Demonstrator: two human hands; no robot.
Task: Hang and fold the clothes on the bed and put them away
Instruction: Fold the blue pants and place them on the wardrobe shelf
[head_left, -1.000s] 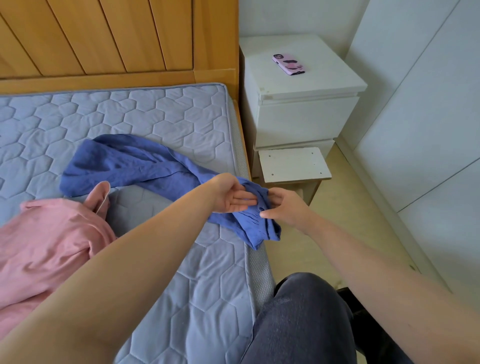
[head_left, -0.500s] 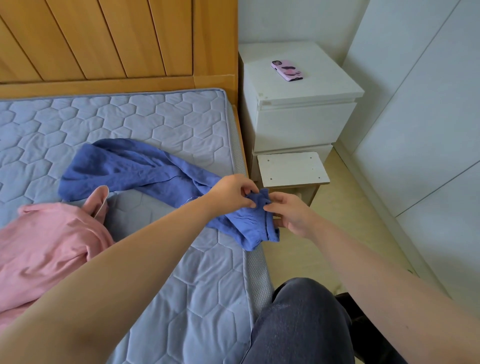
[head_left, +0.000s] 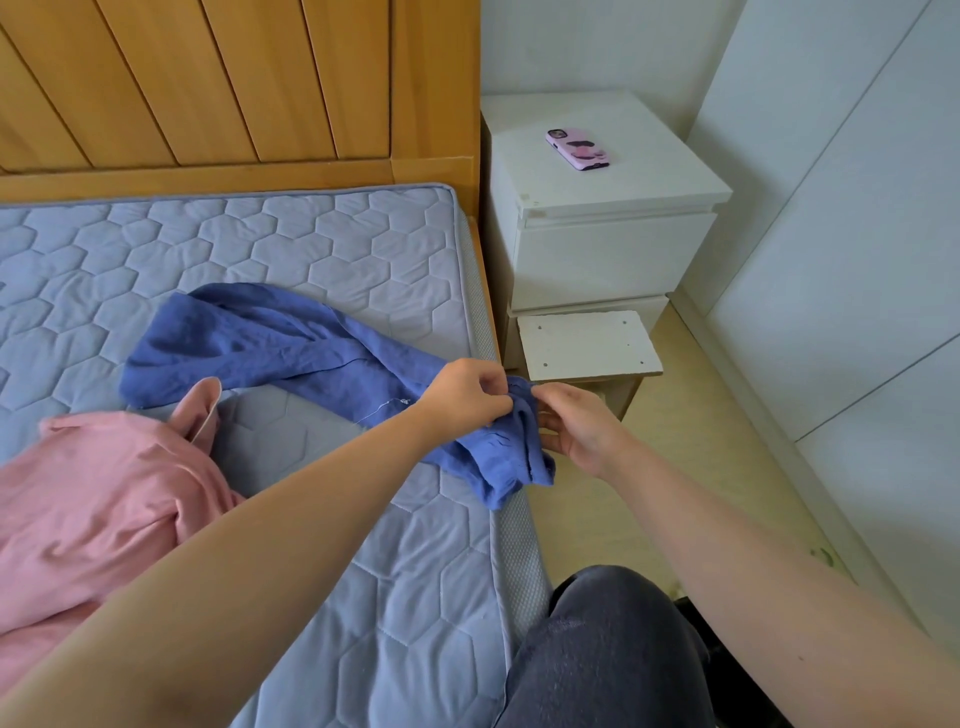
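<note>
Sorting-out is judged the step in hand: one end of the crumpled blue woven garment (head_left: 260, 343), laid across the quilted grey-blue mattress (head_left: 311, 244) to its right edge, is pinched in the grip of the left hand (head_left: 467, 395) and of the right hand (head_left: 576, 431). Next, that end should be spread and the piece lifted clear of the rumpled pink jersey garment (head_left: 104, 493). No writing can be read

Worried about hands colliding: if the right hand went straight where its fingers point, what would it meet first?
The right hand pinches the blue garment; just past that fold lies the left hand, likely next, though depth is unclear.
</note>
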